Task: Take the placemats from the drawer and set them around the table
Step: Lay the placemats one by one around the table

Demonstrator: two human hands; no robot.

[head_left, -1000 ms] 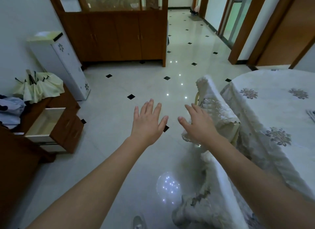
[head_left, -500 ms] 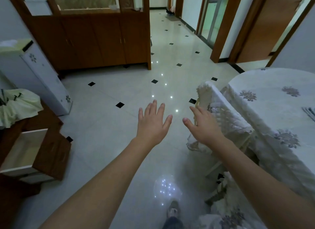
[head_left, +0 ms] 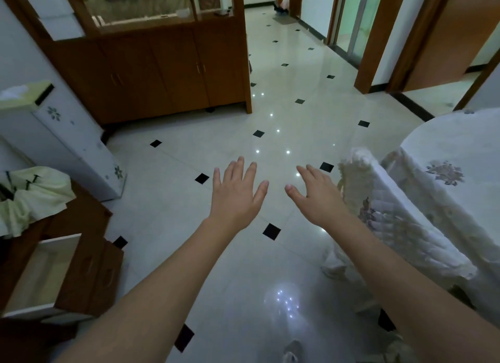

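Both hands empty, fingers spread flat, palms down, held out over the tiled floor (head_left: 270, 254). Left hand (head_left: 234, 197) and right hand (head_left: 316, 197) near each other, not touching, gripping nothing.

Placemats: none visible. The open drawer (head_left: 40, 276) sits near left, pulled out of the wooden cabinet; the part of its inside that shows is pale and bare, the rest cut off by the frame edge, so cannot tell if mats are left inside. Counter (head_left: 460, 151) at right, round, under a white floral cloth; no mat on the part in view. A chair (head_left: 378, 200) with a lace cover stands just beside it, between right hand and counter.

Handling, judged: placemats are likely light, thin, flexible, not fragile; a stack may slide apart. Best taken by pinching an edge or sliding fingers under the stack, both hands supporting so they stay flat.

Orientation and long axis: cannot tell, no mat seen. Drawer's long axis runs near to far, open end toward the floor at right.
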